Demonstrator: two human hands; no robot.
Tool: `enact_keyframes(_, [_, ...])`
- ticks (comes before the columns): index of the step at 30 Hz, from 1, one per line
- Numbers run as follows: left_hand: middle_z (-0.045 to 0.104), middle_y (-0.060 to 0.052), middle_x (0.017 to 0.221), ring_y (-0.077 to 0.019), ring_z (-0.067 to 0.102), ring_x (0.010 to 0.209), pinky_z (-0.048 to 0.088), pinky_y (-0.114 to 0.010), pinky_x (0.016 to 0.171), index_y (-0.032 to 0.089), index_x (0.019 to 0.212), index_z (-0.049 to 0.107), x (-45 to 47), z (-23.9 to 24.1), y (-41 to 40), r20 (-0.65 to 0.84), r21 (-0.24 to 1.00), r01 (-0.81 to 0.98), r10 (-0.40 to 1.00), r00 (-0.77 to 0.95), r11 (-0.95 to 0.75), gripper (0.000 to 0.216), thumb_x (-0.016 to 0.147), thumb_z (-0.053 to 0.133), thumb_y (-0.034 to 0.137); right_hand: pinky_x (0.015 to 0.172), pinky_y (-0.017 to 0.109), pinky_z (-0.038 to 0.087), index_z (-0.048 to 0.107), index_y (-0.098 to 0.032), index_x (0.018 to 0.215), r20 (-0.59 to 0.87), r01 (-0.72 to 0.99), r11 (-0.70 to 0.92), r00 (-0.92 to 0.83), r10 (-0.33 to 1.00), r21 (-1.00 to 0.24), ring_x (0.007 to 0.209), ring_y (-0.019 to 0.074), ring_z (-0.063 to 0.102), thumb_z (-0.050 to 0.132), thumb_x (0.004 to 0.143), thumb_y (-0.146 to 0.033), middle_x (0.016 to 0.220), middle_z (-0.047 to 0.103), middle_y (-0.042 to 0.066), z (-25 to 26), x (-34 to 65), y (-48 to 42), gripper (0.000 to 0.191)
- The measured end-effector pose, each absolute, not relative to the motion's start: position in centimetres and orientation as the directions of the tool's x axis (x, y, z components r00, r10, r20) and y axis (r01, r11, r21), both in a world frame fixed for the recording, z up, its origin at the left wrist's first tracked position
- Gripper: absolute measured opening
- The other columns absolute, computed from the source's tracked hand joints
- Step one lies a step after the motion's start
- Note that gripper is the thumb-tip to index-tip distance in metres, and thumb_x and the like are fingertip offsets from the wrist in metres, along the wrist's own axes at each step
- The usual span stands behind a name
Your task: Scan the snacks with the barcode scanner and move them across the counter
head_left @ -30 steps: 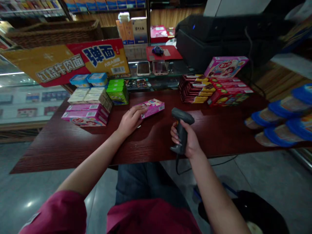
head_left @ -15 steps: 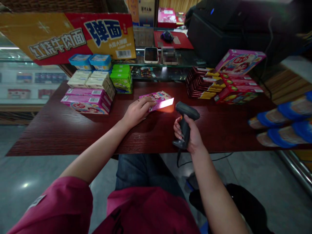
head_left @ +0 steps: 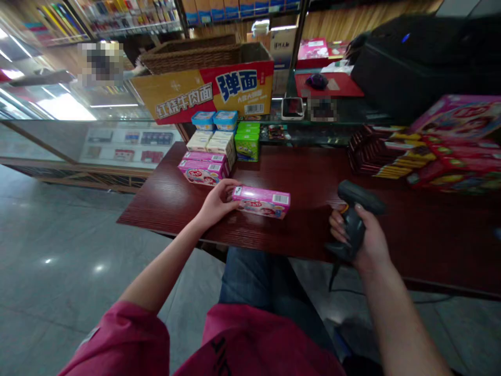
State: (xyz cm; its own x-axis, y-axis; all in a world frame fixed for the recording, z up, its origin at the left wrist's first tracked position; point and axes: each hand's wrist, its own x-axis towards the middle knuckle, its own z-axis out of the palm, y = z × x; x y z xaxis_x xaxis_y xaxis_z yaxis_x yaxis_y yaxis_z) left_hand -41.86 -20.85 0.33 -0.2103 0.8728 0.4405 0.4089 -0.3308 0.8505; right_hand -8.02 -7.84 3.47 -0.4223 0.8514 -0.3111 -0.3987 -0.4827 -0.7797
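My left hand (head_left: 219,202) grips the left end of a pink snack box (head_left: 261,202), thumb in front and fingers behind. A barcode shows on the box's top face, toward its right end. In my right hand (head_left: 362,235) is a dark barcode scanner (head_left: 354,219), held by its handle, head tilted up over the dark wooden table (head_left: 305,230); no light falls on the box. Behind my left hand, similar pink boxes (head_left: 203,169) stand below cream packs (head_left: 211,142), next to green packs (head_left: 247,142) and blue-lidded tubs (head_left: 214,120).
A noodle carton (head_left: 207,91) stands at the back left, by a glass display case (head_left: 125,146). A phone (head_left: 293,108) and a mouse (head_left: 317,81) lie on the glass shelf. Dark red packs (head_left: 376,151) and more boxes (head_left: 462,162) are stacked at the right. The scanner's cord hangs below the table edge.
The view has swung left. The pink box has been turned so its barcode faces up, and my left hand has shifted to its end. The scanner has moved away from it; its light is gone.
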Motion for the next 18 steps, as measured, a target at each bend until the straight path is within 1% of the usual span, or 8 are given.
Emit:
enact_keyframes(3, [0.077, -0.009, 0.119, -0.0229, 0.075, 0.111, 0.063, -0.031, 0.093, 0.020, 0.119, 0.069, -46.0, 0.8, -25.3, 0.389, 0.897, 0.356, 0.847, -0.362, -0.260, 0.054, 0.076, 0.095, 0.041, 0.031, 0.015, 0.032, 0.062, -0.020, 0.071, -0.320, -0.363, -0.479, -0.419, 0.850, -0.799, 0.047, 0.0083, 0.038, 0.085, 0.059, -0.041, 0.061, 0.048, -0.003, 3.7, -8.2, -7.7, 0.033])
enact_keyframes(7, [0.078, -0.010, 0.122, -0.0219, 0.075, 0.109, 0.064, -0.031, 0.091, 0.019, 0.121, 0.073, -50.6, 1.5, -29.1, 0.384, 0.903, 0.381, 0.769, -0.512, -0.197, 0.057, 0.073, 0.097, 0.037, 0.030, 0.015, 0.032, 0.064, -0.019, 0.070, -0.328, -0.331, -0.457, -0.378, 0.866, -0.825, 0.047, 0.0073, 0.036, 0.088, 0.052, -0.041, 0.061, 0.045, -0.003, 4.1, -8.4, -7.9, 0.037])
enact_keyframes(8, [0.078, -0.010, 0.124, -0.0220, 0.075, 0.108, 0.064, -0.031, 0.092, 0.019, 0.123, 0.073, -51.5, 1.6, -29.6, 0.393, 0.899, 0.394, 0.754, -0.527, -0.193, 0.057, 0.074, 0.096, 0.037, 0.030, 0.014, 0.031, 0.064, -0.019, 0.069, -0.328, -0.326, -0.450, -0.366, 0.871, -0.832, 0.048, 0.0071, 0.035, 0.088, 0.051, -0.041, 0.061, 0.043, -0.003, 4.1, -8.5, -7.9, 0.037])
enact_keyframes(10, [0.075, -0.012, 0.132, -0.0233, 0.074, 0.114, 0.063, -0.035, 0.097, 0.019, 0.128, 0.073, -52.9, 1.7, -29.9, 0.420, 0.881, 0.433, 0.735, -0.533, -0.189, 0.058, 0.078, 0.093, 0.040, 0.031, 0.014, 0.029, 0.062, -0.020, 0.067, -0.331, -0.316, -0.438, -0.339, 0.881, -0.842, 0.049, 0.0069, 0.034, 0.087, 0.050, -0.040, 0.062, 0.042, -0.003, 4.3, -8.6, -8.0, 0.036])
enact_keyframes(12, [0.072, -0.013, 0.139, -0.0248, 0.070, 0.123, 0.059, -0.039, 0.108, 0.020, 0.133, 0.072, -54.0, 1.6, -29.7, 0.455, 0.850, 0.496, 0.723, -0.520, -0.178, 0.059, 0.082, 0.090, 0.042, 0.032, 0.015, 0.026, 0.062, -0.021, 0.066, -0.337, -0.306, -0.430, -0.312, 0.888, -0.849, 0.049, 0.0071, 0.032, 0.087, 0.049, -0.040, 0.063, 0.041, -0.003, 4.3, -8.8, -8.1, 0.035])
enact_keyframes(14, [0.071, -0.013, 0.139, -0.0254, 0.066, 0.129, 0.053, -0.043, 0.117, 0.021, 0.135, 0.073, -54.9, 1.5, -29.1, 0.506, 0.798, 0.581, 0.699, -0.505, -0.158, 0.059, 0.083, 0.088, 0.046, 0.034, 0.015, 0.022, 0.063, -0.022, 0.066, -0.334, -0.296, -0.418, -0.294, 0.895, -0.859, 0.050, 0.0073, 0.031, 0.087, 0.049, -0.040, 0.064, 0.039, -0.002, 4.4, -8.9, -8.2, 0.035])
enact_keyframes(16, [0.071, -0.011, 0.134, -0.0251, 0.064, 0.128, 0.052, -0.044, 0.118, 0.024, 0.134, 0.074, -55.6, 1.4, -28.6, 0.557, 0.740, 0.661, 0.667, -0.495, -0.127, 0.059, 0.083, 0.088, 0.049, 0.037, 0.017, 0.016, 0.064, -0.022, 0.065, -0.316, -0.289, -0.396, -0.287, 0.904, -0.872, 0.051, 0.0073, 0.030, 0.086, 0.051, -0.041, 0.065, 0.038, -0.002, 4.5, -9.1, -8.4, 0.033])
enact_keyframes(18, [0.069, -0.009, 0.128, -0.0243, 0.063, 0.123, 0.057, -0.043, 0.112, 0.028, 0.135, 0.075, -56.0, 1.4, -28.2, 0.578, 0.707, 0.702, 0.647, -0.498, -0.090, 0.059, 0.082, 0.088, 0.051, 0.041, 0.019, 0.010, 0.065, -0.022, 0.065, -0.292, -0.290, -0.373, -0.285, 0.913, -0.882, 0.051, 0.0070, 0.030, 0.086, 0.053, -0.041, 0.065, 0.037, -0.001, 4.5, -9.2, -8.5, 0.031])
